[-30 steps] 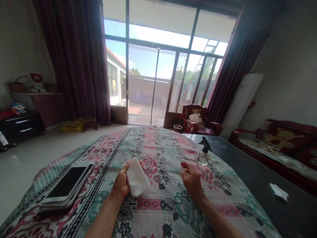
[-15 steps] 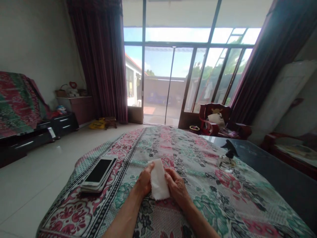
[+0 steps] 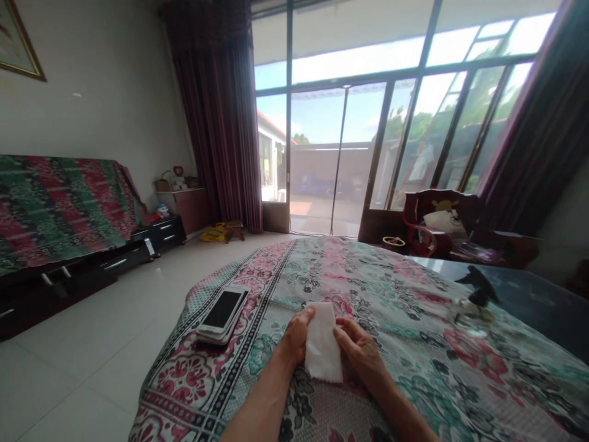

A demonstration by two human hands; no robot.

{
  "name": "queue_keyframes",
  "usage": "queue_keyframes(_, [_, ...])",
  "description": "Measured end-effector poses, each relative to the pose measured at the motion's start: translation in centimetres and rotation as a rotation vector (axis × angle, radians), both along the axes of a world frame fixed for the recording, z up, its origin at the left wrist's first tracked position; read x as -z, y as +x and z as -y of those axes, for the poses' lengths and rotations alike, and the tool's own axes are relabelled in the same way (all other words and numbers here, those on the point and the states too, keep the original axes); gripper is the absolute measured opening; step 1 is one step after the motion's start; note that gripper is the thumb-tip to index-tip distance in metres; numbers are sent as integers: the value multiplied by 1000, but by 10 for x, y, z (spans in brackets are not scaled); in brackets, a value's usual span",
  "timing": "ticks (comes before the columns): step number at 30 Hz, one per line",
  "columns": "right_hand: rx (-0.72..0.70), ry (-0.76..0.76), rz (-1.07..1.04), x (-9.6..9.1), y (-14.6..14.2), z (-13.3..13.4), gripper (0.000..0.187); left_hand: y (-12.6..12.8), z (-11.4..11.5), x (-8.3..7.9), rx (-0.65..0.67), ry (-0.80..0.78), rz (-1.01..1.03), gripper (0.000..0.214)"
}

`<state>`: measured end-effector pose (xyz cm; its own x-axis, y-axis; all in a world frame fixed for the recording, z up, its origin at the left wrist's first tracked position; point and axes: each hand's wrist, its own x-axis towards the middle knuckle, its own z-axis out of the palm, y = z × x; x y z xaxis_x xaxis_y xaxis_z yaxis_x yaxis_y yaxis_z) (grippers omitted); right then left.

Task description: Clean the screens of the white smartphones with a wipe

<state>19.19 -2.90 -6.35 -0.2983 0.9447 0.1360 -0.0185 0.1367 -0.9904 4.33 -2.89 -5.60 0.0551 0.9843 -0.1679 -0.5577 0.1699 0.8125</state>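
Flowered surface (image 3: 391, 270): right hand (image 3: 362, 348), clear of cloth (image 3: 324, 350) one second ago, now pinches its three-o'clock edge; left hand (image 3: 296, 339)'s fingers hold nine-o'clock edge, making grip two-handed.

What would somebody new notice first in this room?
Probably the bright glass window wall straight ahead, between dark purple curtains. Below, over pink-and-green flowered fabric, the left hand holds a rectangular white cloth, the right hand at its edge. A stack of pale phones lies at left; a clear, black-topped spray bottle stands at right.
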Motion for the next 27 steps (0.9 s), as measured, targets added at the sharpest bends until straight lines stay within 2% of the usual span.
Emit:
queue_keyframes(6, [-10,14,47,-11,-1,7,37,3,8,-1,-108,58,-223,32])
queue_keyframes(9, [64,70,161,-11,-2,8,38,-6,16,-9,-240,101,-399,28])
queue_keyframes(13, [334,239,369,-6,1,5,39,-46,31,-35,-446,165,-601,32])
queue_keyframes(16, [495,444,373,-6,5,2,38,-91,46,-54,-568,237,-785,30])
queue_keyframes(17, [513,512,360,-7,5,1,36,-106,52,-57,-621,263,-981,30])
queue_keyframes(19, [493,624,341,-12,-1,-1,31,-135,63,-57,-655,237,-1334,38])
queue_keyframes(22, [355,700,345,-24,-33,-1,26,-164,78,-48,-564,79,-1708,57])
queue_keyframes(24, [192,693,357,-31,-68,0,28,-174,85,-40,-530,20,-1840,65])
queue_keyframes(27, [1,647,390,-37,-128,1,40,-179,89,-29,-520,-7,-1876,70])
